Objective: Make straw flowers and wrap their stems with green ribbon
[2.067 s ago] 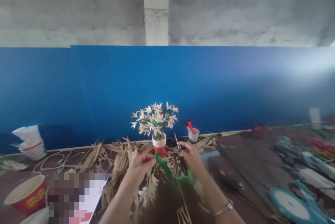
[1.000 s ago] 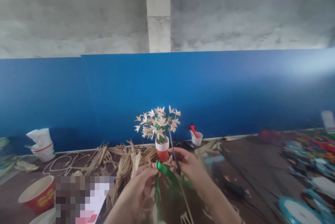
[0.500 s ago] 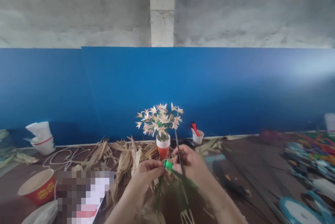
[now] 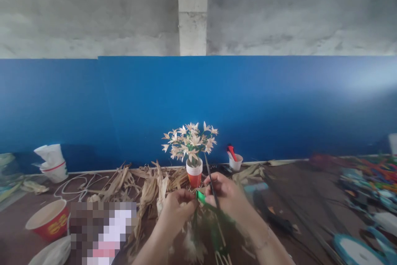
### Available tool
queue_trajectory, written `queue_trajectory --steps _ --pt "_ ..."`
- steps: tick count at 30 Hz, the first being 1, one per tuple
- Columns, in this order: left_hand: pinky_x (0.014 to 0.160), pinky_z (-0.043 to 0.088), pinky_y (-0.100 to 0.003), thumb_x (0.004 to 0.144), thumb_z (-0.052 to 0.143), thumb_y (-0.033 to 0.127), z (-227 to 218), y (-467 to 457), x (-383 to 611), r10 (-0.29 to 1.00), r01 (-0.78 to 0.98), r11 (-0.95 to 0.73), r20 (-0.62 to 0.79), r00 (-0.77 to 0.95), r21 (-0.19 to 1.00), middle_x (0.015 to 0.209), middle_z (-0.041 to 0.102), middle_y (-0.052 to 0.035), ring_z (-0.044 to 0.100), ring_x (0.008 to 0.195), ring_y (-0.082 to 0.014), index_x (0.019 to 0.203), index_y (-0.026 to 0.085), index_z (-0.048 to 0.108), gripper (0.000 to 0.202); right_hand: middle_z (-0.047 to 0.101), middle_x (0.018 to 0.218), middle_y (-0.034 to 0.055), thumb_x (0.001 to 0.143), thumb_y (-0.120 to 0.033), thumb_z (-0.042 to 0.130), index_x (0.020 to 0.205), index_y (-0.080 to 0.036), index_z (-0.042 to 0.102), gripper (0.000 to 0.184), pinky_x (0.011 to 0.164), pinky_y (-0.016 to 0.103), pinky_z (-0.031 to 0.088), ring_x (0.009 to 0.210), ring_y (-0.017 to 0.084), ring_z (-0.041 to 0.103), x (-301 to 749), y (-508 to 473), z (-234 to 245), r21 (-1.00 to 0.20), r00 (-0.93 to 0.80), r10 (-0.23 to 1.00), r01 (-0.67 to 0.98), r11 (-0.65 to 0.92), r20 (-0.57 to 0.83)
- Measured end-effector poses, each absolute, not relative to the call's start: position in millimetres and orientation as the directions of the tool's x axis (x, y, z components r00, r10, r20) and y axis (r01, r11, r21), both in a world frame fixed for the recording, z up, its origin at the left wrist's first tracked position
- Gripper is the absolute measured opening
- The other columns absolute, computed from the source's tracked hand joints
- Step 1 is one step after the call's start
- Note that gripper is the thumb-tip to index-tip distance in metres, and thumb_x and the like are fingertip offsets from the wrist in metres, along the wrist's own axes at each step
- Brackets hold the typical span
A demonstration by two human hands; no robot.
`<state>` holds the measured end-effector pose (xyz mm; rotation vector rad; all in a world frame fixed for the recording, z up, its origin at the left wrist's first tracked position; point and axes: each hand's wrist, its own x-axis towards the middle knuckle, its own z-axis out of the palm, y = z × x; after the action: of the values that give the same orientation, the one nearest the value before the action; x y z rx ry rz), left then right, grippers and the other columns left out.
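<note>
My left hand (image 4: 175,209) pinches the end of a green ribbon (image 4: 201,196) above the brown table (image 4: 297,199). My right hand (image 4: 226,192) is closed around dark scissors (image 4: 210,181), whose blades point up beside the ribbon; the ribbon runs back under this hand. A thin straw stem (image 4: 221,232) hangs below the hands. Just behind them stands a red and white cup (image 4: 194,173) holding pale straw flowers (image 4: 190,141).
Dried husks (image 4: 145,182) lie across the table's back. A small white cup with a red tool (image 4: 235,161) stands right of the flowers. Red paper bowl (image 4: 48,219) and white cups (image 4: 52,163) at left. Blue tape reels (image 4: 353,248) and coloured clutter at right. Blue wall panel behind.
My left hand has shifted right along the ribbon, closer to my right hand. The scissors rose from lying low to upright by the ribbon. The view drifted slightly.
</note>
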<state>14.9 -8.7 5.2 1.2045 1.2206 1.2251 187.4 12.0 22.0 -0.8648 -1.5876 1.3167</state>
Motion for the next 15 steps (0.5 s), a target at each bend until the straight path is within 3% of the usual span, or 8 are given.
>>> queue_trajectory --steps 6,11,13,15 --pt "0.046 0.030 -0.020 0.053 0.077 0.028 11 -13 14 0.999 -0.145 0.045 -0.045 -0.001 0.988 0.048 0.056 0.0021 0.044 0.044 -0.0078 0.055 0.014 0.063 0.019 0.058 0.071 -0.0034 0.064 -0.029 0.075 0.093 -0.018 0.052 0.039 0.061 0.022 0.045 0.066 0.011 0.057 193 20 18 -0.984 -0.336 0.926 -0.028 0.175 0.174" --pt "0.052 0.035 -0.021 0.048 0.081 0.034 11 -8 7 0.996 -0.231 0.061 -0.076 -0.057 0.971 0.053 0.062 -0.0011 0.051 0.051 -0.0105 0.055 0.014 0.065 0.027 0.064 0.074 -0.0004 0.068 -0.036 0.072 0.094 -0.019 0.051 0.038 0.063 0.024 0.047 0.069 0.014 0.061 195 9 36 -0.972 -0.250 0.941 -0.011 0.234 0.229" --pt "0.048 0.033 -0.021 0.045 0.082 0.034 12 -7 3 0.995 -0.202 0.060 -0.076 -0.071 0.978 0.048 0.059 0.0006 0.048 0.046 -0.0092 0.053 0.014 0.064 0.028 0.065 0.074 0.0007 0.073 -0.039 0.069 0.094 -0.018 0.052 0.034 0.064 0.024 0.048 0.067 0.013 0.061 196 -1 44 -0.972 -0.341 0.915 0.018 0.233 0.213" --pt "0.043 0.029 -0.020 0.052 0.080 0.035 16 -8 -2 0.995 -0.159 0.054 -0.066 -0.069 0.986 0.043 0.054 0.0037 0.041 0.039 -0.0068 0.057 0.014 0.065 0.026 0.064 0.068 0.0009 0.074 -0.045 0.066 0.092 -0.018 0.053 0.035 0.057 0.022 0.047 0.062 0.013 0.061 197 -10 47 -0.984 -0.495 0.858 0.031 0.176 0.138"
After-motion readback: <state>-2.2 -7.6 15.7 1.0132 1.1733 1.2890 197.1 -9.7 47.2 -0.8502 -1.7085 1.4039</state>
